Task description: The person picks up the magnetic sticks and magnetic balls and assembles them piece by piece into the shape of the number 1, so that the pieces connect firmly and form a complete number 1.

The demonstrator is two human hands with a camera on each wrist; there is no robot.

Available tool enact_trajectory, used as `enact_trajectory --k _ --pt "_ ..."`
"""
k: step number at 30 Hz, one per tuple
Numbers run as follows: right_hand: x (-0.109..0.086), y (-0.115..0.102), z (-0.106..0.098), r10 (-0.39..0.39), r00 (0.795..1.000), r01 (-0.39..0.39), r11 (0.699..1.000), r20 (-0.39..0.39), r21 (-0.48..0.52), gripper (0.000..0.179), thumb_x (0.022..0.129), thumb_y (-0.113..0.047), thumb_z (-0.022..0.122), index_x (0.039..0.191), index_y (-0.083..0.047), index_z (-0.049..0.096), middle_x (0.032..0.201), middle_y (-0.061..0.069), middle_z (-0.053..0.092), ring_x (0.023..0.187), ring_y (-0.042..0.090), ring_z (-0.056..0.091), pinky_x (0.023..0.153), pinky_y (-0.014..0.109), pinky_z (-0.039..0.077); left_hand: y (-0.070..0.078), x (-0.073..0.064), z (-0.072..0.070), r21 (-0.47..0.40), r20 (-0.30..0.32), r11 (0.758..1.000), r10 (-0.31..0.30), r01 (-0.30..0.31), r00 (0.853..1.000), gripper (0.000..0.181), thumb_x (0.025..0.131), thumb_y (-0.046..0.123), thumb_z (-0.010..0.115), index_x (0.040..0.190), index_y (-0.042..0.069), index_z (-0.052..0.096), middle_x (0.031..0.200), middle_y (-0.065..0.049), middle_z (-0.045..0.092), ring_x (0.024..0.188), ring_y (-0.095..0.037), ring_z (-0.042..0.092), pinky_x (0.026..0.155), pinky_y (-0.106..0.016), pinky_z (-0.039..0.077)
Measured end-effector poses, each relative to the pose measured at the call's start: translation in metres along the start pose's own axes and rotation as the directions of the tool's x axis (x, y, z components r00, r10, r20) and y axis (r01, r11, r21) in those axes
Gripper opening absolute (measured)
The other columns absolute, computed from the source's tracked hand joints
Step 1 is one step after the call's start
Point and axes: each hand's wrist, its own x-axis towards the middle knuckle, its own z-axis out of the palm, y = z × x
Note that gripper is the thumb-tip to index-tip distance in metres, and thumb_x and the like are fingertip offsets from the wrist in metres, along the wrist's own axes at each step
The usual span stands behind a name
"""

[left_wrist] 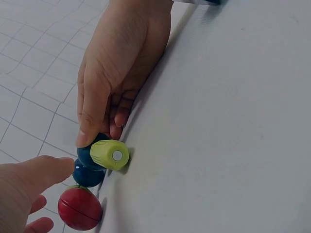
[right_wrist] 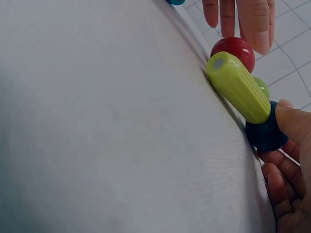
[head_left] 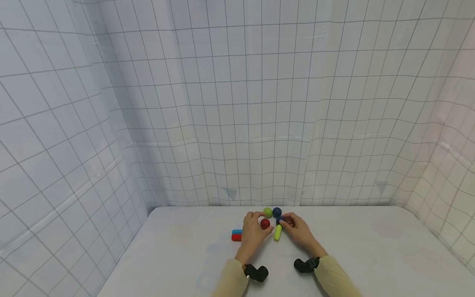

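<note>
My right hand [head_left: 301, 234] pinches a dark blue ball [right_wrist: 266, 133] between thumb and fingers. A ribbed yellow-green rod [right_wrist: 238, 87] with a grey disc in its near end meets that ball at its far end. My left hand [head_left: 254, 231] curves loosely around a red ball [head_left: 265, 223], thumb and fingers spread apart; whether they touch it I cannot tell. Behind these, a light green ball [head_left: 268, 212] and another dark blue ball [head_left: 277, 212] sit side by side on the white table. The green ball is mostly hidden in the left wrist view.
Left of my left hand lie a blue rod [head_left: 236, 232] and a red rod [head_left: 236, 237], side by side and partly covered by the hand. A white gridded curtain [head_left: 267, 123] stands behind the white table [head_left: 185, 255] and along its sides.
</note>
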Motion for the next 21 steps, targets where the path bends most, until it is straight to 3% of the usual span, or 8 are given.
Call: enact_trajectory --k 5,11,21 --pt "0.0 0.001 0.001 -0.006 1.0 0.006 1.0 -0.001 -0.006 0.025 0.09 -0.018 0.066 0.111 -0.004 0.062 0.09 -0.001 0.059 0.081 0.013 0.053 0.074 0.032 0.045 -0.003 0.001 0.001 -0.011 0.079 1.0 -0.023 0.024 0.997 0.046 0.077 0.022 0.081 0.112 0.002 0.06 0.107 -0.013 0.053 0.099 -0.028 0.053 0.086 -0.041 0.047" --pt "0.0 -0.001 0.001 -0.003 1.0 0.003 1.0 -0.002 -0.002 0.025 0.09 -0.018 0.066 0.111 -0.004 0.063 0.09 -0.001 0.059 0.081 0.013 0.053 0.074 0.032 0.045 -0.01 0.002 0.003 -0.037 0.134 0.999 0.02 -0.015 0.991 0.04 0.081 0.018 0.076 0.114 0.0 0.061 0.108 -0.014 0.056 0.098 -0.028 0.055 0.085 -0.04 0.048" --pt "-0.002 0.0 0.0 -0.039 0.999 0.039 0.999 -0.015 -0.018 0.026 0.091 -0.019 0.065 0.11 -0.002 0.062 0.091 -0.001 0.06 0.081 0.014 0.053 0.073 0.031 0.046 -0.011 0.001 0.001 -0.05 0.137 0.993 0.117 -0.111 0.984 0.031 0.085 0.003 0.068 0.114 -0.004 0.06 0.106 -0.018 0.059 0.097 -0.031 0.057 0.084 -0.043 0.047"
